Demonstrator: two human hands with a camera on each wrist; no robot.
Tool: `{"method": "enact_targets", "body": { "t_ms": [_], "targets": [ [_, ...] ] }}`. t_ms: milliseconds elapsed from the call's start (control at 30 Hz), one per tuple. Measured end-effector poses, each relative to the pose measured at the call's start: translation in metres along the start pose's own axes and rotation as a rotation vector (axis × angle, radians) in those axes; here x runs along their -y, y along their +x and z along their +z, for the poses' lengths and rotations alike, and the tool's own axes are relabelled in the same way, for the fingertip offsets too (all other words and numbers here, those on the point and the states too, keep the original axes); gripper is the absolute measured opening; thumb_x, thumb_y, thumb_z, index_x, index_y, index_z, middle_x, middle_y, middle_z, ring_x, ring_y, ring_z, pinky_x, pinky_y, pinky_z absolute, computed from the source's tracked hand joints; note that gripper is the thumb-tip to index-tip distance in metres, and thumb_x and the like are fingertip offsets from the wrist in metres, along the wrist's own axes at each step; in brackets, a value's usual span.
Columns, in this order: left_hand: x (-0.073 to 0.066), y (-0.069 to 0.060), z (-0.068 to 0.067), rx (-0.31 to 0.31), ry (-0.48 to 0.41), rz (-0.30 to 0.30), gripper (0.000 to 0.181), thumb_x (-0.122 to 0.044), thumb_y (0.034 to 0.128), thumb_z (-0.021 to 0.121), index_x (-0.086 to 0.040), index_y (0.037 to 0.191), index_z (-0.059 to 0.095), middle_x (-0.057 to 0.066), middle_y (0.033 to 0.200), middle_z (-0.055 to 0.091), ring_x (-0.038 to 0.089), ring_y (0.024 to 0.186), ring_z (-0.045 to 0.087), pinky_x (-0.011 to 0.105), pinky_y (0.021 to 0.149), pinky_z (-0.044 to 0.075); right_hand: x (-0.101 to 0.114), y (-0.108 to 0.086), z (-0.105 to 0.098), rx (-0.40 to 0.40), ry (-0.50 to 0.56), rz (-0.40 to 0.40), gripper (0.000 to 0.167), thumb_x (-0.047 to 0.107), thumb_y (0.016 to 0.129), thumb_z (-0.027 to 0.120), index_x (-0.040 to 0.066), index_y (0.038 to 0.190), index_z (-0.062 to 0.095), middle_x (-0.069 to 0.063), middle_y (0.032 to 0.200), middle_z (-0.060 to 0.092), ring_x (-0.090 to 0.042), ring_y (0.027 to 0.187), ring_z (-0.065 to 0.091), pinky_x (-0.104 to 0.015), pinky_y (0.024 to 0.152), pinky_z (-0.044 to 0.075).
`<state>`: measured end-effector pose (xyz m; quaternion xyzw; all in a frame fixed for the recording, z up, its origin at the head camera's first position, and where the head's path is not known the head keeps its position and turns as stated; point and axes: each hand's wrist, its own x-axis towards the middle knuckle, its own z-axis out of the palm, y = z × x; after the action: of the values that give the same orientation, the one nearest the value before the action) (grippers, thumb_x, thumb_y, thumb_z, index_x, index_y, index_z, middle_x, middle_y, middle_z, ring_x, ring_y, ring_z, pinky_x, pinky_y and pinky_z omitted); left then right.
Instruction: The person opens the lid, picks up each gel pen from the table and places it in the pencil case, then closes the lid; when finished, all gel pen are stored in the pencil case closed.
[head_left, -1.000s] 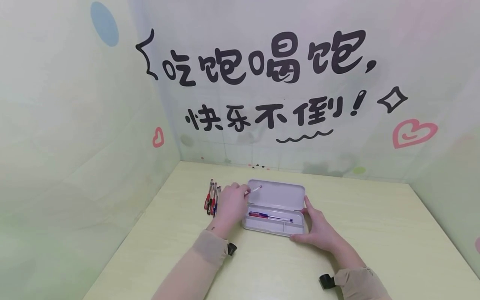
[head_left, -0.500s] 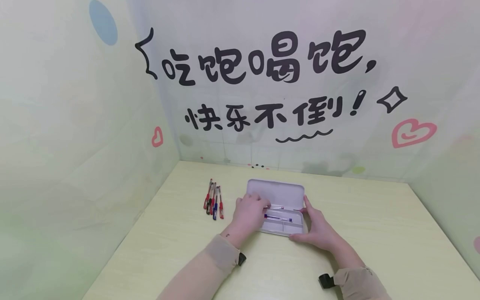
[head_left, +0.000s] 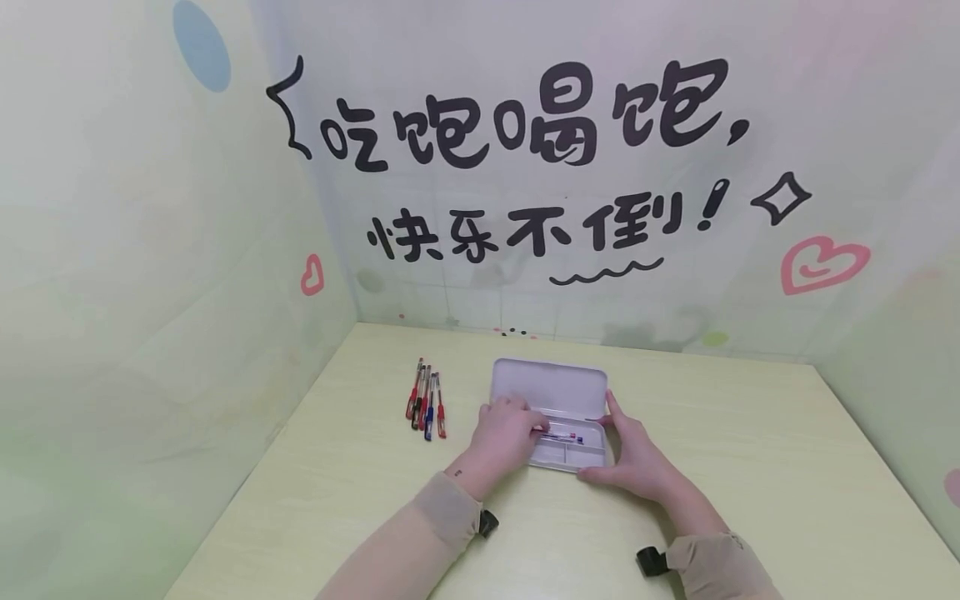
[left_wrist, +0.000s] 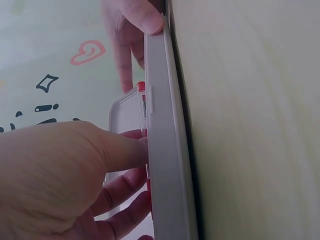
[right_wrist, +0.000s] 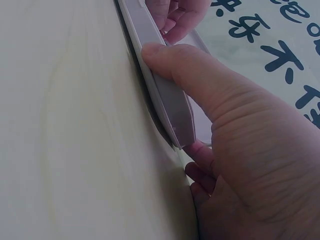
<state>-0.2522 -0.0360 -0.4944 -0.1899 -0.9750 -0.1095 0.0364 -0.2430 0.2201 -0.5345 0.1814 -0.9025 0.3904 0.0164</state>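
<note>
A left hand [head_left: 510, 433] pinches a red-tipped pen [left_wrist: 141, 95] between thumb and bent fingers, within an open pencil case [head_left: 551, 387] on a table [head_left: 562, 542]; a right hand [head_left: 636, 458] grips its right end, thumb and fingers apart.

Left forearm [head_left: 405, 542] enters at bottom, left of centre, angled up-right. Left hand [head_left: 504, 432] at lower centre, back up, pinching; left wrist view has left thumb [left_wrist: 120, 152] nearly straight, left fingers [left_wrist: 121, 191] bent below it. Right forearm [head_left: 697, 508] comes from lower right, angled up-left. Right hand [head_left: 637, 457] gripping, right thumb [head_left: 600, 476] low, right fingers [head_left: 615, 407] above, spread apart.
</note>
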Motion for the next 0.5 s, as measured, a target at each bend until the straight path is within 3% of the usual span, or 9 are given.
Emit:
{"method": "enact_targets", "body": {
  "t_ms": [500],
  "targets": [
    [0.0057,0.0005,0.0034,-0.015,-0.068,-0.01,0.021,-0.031,0.1031,0.077,-0.034,0.123,0.082,-0.005,0.122,0.077,0.023,0.118,0.068,0.051,0.103,0.056,-0.0028,0.0007,0.0001,-0.002,0.007,-0.011,0.149,0.04,0.071,0.104,-0.012,0.171,0.006,-0.022,0.142,0.066,-0.05,0.148,0.049,-0.077,0.129,0.023]
  ]
}}
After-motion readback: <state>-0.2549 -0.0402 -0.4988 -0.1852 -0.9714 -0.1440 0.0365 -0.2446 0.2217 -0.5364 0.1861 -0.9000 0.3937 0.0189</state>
